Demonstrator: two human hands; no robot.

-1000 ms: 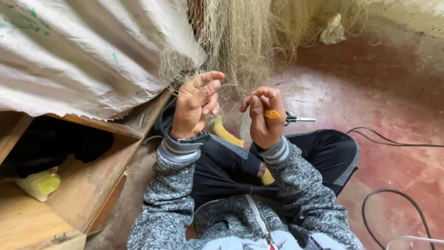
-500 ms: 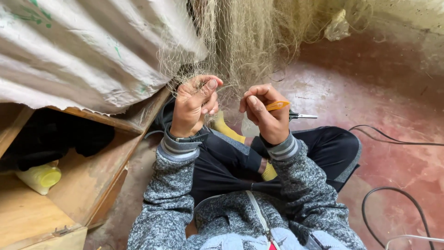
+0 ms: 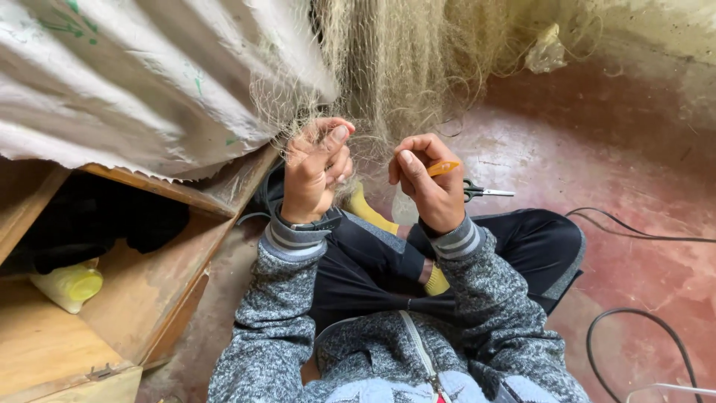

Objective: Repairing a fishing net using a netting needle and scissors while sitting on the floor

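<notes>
Netting (image 3: 418, 67), fine and pale, hangs in a loose bunch above the person's lap. It looks light, limp and quick to tangle, best taken by pinching a few strands. The left hand (image 3: 317, 168) has its fingers closed on a gathered strand; the right hand (image 3: 429, 183) pinches an orange netting needle (image 3: 442, 168). Scissors (image 3: 485, 192) lie on the red floor (image 3: 641, 254) just beyond. A yellow bottle (image 3: 71, 285) sits in the wooden box (image 3: 142, 298) at left, under a white sack (image 3: 134, 82) with green marks.

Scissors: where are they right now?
In the head view, the scissors lie on the red floor just right of the right hand, beyond the person's knee.
</notes>
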